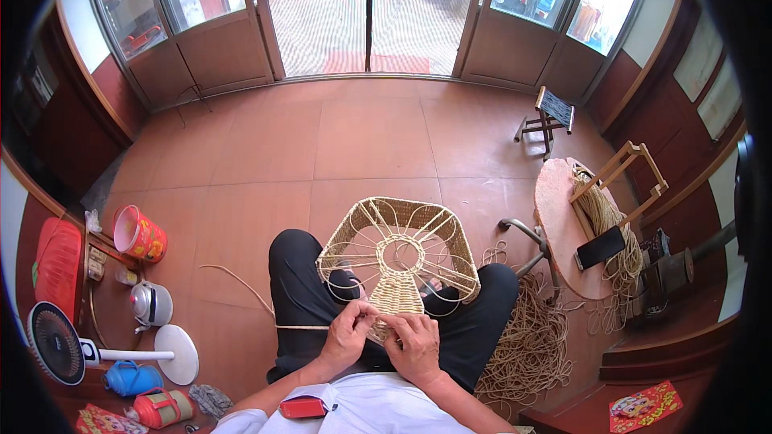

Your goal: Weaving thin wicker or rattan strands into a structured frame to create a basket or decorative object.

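Across my lap rests a half-woven basket (464,255), its pale wire frame filled along the side wall and in a wedge of tight weave nearest me. From the round ring (400,256) at its middle, spokes and wire loops fan out. My left hand (346,337) pinches at the left edge of the woven wedge (396,296). A tan cord (301,327) runs from beside that hand leftward over my thigh. Opposite it, my right hand (414,347) has curled fingers gripping the wedge's right edge. The fingertips partly hide the weave there.
On the right, a pink round-topped table (555,225) holds cord bundles and a black phone (601,248). Loose cord (527,345) heaps below. A folding stool (551,116) stands farther back. Left are a red bucket (153,245), kettle (150,305) and fan (56,344).
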A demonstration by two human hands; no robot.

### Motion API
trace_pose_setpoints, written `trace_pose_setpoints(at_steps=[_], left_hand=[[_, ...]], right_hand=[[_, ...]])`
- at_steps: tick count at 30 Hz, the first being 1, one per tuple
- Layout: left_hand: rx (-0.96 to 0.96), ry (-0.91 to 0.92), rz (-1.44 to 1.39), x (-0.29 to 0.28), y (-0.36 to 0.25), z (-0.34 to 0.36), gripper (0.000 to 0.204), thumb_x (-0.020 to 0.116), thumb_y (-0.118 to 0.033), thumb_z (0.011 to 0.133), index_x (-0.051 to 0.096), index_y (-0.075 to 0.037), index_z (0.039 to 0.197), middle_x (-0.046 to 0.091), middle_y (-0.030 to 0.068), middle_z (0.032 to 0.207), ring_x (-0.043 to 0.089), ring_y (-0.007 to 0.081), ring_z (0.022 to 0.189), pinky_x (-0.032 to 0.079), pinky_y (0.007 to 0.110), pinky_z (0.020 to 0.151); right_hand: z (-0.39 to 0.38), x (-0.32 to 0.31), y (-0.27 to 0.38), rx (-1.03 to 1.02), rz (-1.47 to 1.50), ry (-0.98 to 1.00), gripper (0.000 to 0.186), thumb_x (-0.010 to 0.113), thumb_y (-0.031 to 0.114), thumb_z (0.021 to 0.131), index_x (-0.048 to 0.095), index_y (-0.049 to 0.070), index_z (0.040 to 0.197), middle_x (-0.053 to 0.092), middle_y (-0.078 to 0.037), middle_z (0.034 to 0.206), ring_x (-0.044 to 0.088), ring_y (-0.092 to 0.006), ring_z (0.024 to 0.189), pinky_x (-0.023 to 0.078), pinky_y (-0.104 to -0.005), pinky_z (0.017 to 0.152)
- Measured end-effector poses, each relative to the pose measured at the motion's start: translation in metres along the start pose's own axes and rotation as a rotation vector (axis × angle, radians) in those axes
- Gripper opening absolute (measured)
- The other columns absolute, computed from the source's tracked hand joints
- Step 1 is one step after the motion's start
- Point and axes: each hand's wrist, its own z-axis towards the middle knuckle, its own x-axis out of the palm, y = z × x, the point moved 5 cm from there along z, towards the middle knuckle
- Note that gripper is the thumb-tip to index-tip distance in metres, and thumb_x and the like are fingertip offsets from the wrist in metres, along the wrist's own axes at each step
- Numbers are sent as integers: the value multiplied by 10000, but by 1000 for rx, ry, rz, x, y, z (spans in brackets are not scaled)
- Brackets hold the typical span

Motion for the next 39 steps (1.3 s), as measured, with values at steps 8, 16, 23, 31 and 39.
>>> trace_pose_setpoints(at_steps=[8, 16, 23, 31, 39], left_hand=[[-396, 120, -667, -56, 3, 19, 218, 680, -177, 1011, 573, -93, 1181, 471, -54, 788, 396, 46, 554, 329, 229, 464], [-290, -757, -230, -402, 11, 36, 230, 870, -365, 931, 690, -223, 948, 496, -127, 706, 351, 15, 522, 241, 233, 498], [-278, -995, -104, -788, -37, -77, 408, 874, -463, 913, 743, -151, 1141, 551, -95, 674, 331, 42, 462, 285, 239, 445], [-191, -956, 1352, -631, -126, -31, 411, 694, -359, 1047, 754, -75, 1338, 727, 116, 1370, 686, 218, 1221, 537, 357, 1036], [102, 360, 557, -57, -24, 13, 272, 681, -200, 1036, 727, -26, 1241, 751, 156, 1120, 750, 279, 960, 578, 407, 853]], right_hand=[[-1, 12, 0, -75, -49, 115, 314, 667, 61, 828, 762, 130, 1120, 687, -93, 1062, 616, -314, 993, 433, -454, 878], [-6, 19, -6, -87, -61, 180, 485, 723, 61, 811, 767, 202, 1273, 676, 31, 1096, 612, -211, 1028, 424, -398, 882], [-6, 16, -2, -121, -95, 197, 461, 759, 95, 883, 755, 229, 1324, 654, 38, 1131, 597, -197, 1027, 414, -396, 888], [-12, 21, -7, -137, -157, 204, 453, 778, 152, 896, 743, 235, 1340, 637, 38, 1129, 601, -194, 1075, 419, -390, 904], [-12, 19, -4, -138, -174, 216, 479, 781, 155, 880, 739, 246, 1348, 639, 39, 1139, 606, -196, 1084, 423, -396, 894]])
